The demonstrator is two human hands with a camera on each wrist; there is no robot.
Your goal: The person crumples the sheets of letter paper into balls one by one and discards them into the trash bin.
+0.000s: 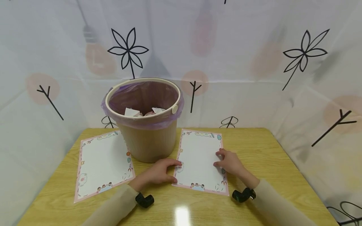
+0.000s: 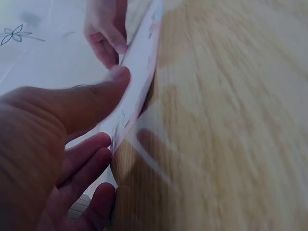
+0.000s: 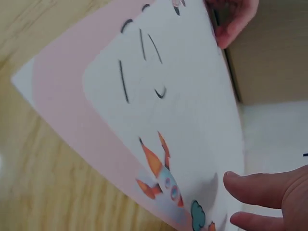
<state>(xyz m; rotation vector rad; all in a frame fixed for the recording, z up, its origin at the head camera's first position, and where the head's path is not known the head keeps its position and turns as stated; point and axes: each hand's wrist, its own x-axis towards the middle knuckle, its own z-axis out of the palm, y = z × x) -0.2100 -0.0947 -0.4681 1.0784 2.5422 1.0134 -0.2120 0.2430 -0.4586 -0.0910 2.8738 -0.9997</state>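
A white stationery sheet (image 1: 198, 158) with a pink border and small cartoon drawings lies on the table between my hands. At its lower left edge my left hand (image 1: 161, 172) reaches in, thumb and fingers spread apart. Across the sheet, my right hand (image 1: 232, 161) is at the right edge, its thumb and forefinger extended over the paper with a gap between them. In the left wrist view the left thumb (image 2: 98, 103) stretches over the sheet's side, and the fingertips are beside the edge. The right wrist view shows a printed rocket (image 3: 161, 178) near one corner.
A beige bin (image 1: 150, 141) with a purple liner stands behind my left hand, white paper scraps (image 1: 131, 112) inside it. A second matching sheet (image 1: 104, 163) lies left of the bin. Patterned white cloth (image 1: 240, 62) hangs behind the wooden table (image 1: 254, 147).
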